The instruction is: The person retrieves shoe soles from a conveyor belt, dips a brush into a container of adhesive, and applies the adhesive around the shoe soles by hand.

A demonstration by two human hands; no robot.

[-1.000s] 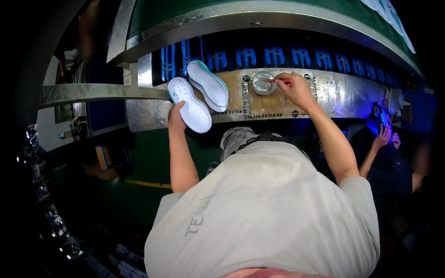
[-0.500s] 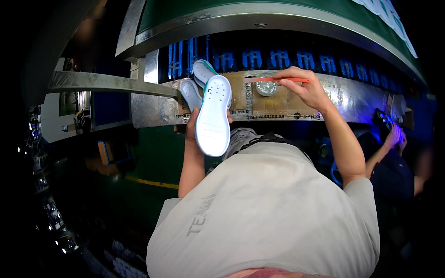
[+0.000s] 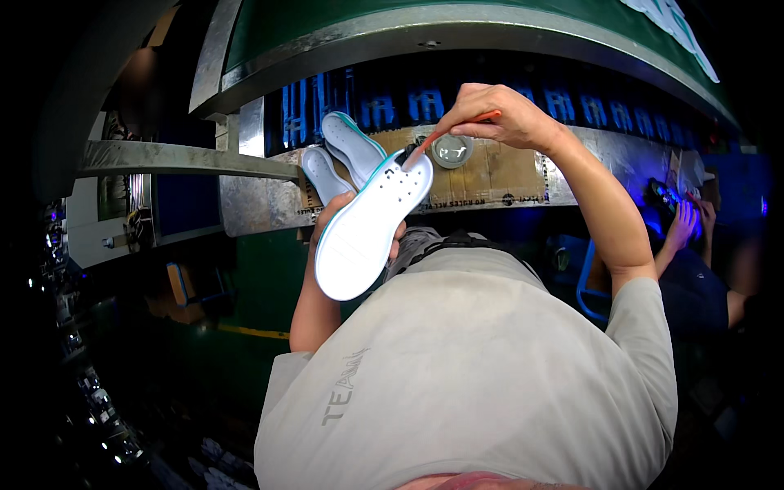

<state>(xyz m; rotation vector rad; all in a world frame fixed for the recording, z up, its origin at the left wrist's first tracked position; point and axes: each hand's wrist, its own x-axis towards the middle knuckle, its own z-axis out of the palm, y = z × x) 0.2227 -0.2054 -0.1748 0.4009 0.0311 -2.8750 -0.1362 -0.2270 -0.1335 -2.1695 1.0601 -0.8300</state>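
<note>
A white shoe sole [image 3: 359, 233] with a teal edge and small holes near its far end is gripped along its sides by my left hand [image 3: 331, 219]. It slants, its far end pointing up to the right. My right hand [image 3: 506, 118] pinches a brush [image 3: 445, 129] by its orange-red handle. The pale bristle end meets the far end of the sole. Just right of it stands a small clear round container [image 3: 462, 152]; I cannot tell what is in it. Two more soles lie behind at the left, one pale [image 3: 323, 173], one teal-edged [image 3: 353, 140].
Brown cardboard [image 3: 482, 178] covers part of the metal bench [image 3: 265, 200]. Behind it runs a row of blue parts [image 3: 425, 106] under a metal-edged green surface [image 3: 327, 24]. A metal bar [image 3: 188, 158] juts in from the left. Another person's hands [image 3: 686, 224] work at the right under bluish light.
My right hand has brought the brush leftward from over the clear container to the sole. The sole has turned so that its far end leans right.
</note>
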